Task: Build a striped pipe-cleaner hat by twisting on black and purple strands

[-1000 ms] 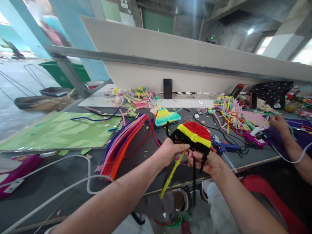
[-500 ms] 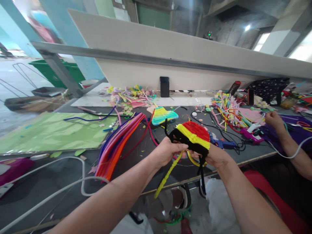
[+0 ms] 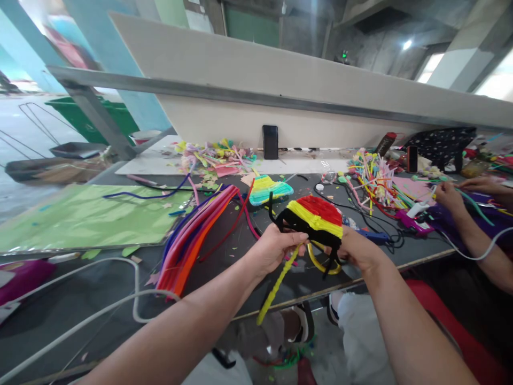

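Note:
A craft piece made of pipe cleaners (image 3: pixel 315 216), striped red, yellow and black, is held up over the table's front edge. My left hand (image 3: pixel 272 250) pinches its lower left edge, thumb on top. From beside that thumb a yellow pipe cleaner (image 3: pixel 278 283) hangs down. My right hand (image 3: pixel 357 251) grips the piece's right end; its fingertips are hidden behind it. Loose black ends stick out at the upper left and lower right. Below the piece is a yellow ring-like loop (image 3: pixel 316 262). Behind lies a yellow and turquoise fuzzy piece (image 3: pixel 270 191).
A bundle of pink, orange and purple pipe cleaners (image 3: pixel 196 235) lies left, near a green sheet (image 3: pixel 120 214) and white cord (image 3: pixel 138 291). Blue (image 3: pixel 372 236) and purple glue guns (image 3: pixel 414 222) lie right. Another person's hand (image 3: pixel 449 195) works there. A phone (image 3: pixel 270 142) stands behind.
The striped piece has shifted slightly up and left and tilted a little in my hands. My right hand has turned slightly. At the far right, the co-worker's second hand has come into view.

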A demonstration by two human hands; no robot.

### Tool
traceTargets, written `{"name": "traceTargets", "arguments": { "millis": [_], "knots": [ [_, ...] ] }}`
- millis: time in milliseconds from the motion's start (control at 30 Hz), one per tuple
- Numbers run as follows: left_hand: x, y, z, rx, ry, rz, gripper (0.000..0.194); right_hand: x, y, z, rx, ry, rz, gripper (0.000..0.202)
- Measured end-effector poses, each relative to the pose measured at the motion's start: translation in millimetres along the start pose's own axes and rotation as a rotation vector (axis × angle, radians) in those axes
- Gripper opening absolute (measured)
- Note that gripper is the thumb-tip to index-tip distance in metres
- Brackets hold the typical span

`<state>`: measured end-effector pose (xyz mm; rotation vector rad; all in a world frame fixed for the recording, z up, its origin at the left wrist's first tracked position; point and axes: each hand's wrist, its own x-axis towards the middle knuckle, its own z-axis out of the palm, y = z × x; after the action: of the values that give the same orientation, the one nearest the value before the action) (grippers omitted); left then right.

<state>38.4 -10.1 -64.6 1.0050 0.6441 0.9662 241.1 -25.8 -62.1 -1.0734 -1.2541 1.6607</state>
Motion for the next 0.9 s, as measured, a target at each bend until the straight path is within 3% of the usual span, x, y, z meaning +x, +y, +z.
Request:
{"name": "traceTargets", "arguments": {
  "millis": [100,200,267,333,433,533,600,800,900],
  "knots": [
    [3,4,-6.9,-0.005,0.075,0.026,0.02,-10,-5,-21,-0.026,0.039,-0.041,0.028],
    [6,5,-13.9,-0.023,0.121,0.061,0.021,-20,-10,-40,0.027,0.159,-0.233,0.027],
    [8,4,-16.6,-0.042,0.117,0.067,0.021,-19,-9,-45,0.171,0.289,-0.419,0.024],
    [9,3,-17.7,-0.056,0.106,0.068,0.02,-13,-6,-42,0.218,0.38,-0.451,0.021],
    [9,1,-16.9,-0.052,0.094,0.069,0.02,-1,4,-25,0.054,0.367,-0.297,0.023],
    [8,0,-14.7,-0.053,0.071,0.074,0.02,5,10,-7,-0.079,0.294,-0.304,0.022],
    [8,-1,-13.1,-0.068,0.066,0.069,0.02,4,12,0,-0.185,0.278,-0.383,0.02],
    [6,3,-8.6,-0.164,0.093,0.05,0.022,-3,14,0,-0.665,0.406,-0.758,0.008],
    [4,5,-6.7,-0.163,0.1,0.058,0.022,-4,16,2,-0.773,0.457,-0.883,0.011]
  ]
}}
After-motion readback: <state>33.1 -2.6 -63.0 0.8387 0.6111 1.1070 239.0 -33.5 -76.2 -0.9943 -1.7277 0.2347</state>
